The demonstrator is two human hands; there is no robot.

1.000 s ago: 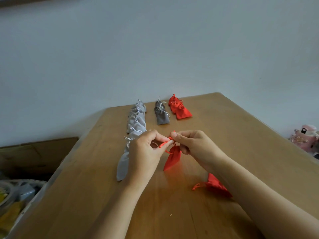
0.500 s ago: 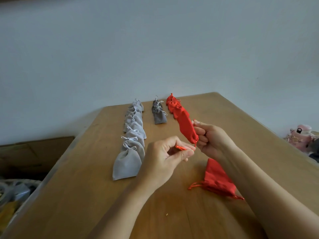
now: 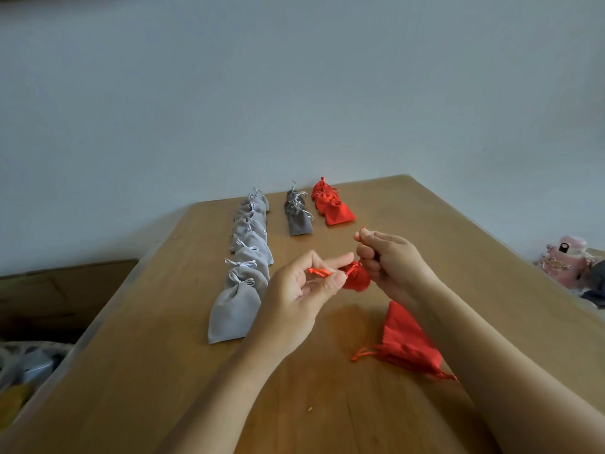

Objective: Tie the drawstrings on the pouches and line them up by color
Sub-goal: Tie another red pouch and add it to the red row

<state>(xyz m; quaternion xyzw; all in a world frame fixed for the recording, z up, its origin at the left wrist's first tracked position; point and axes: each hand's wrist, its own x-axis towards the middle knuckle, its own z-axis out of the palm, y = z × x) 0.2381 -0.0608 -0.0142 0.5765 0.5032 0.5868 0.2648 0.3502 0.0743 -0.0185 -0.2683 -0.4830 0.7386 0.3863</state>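
Above bench [image 3: 458, 250] centre, left hand [image 3: 294, 299] pinching red drawstring [image 3: 319, 272], right hand [image 3: 396, 267] gripping red pouch [image 3: 358, 279], spare red pouch [image 3: 406, 342] beside right forearm [image 3: 497, 362], bench edges well apart.

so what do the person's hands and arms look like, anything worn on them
The left hand and right hand are bare: no gloves, rings or watch in view. The left forearm and right forearm are bare too, no sleeve showing. Nails look short and unpainted.
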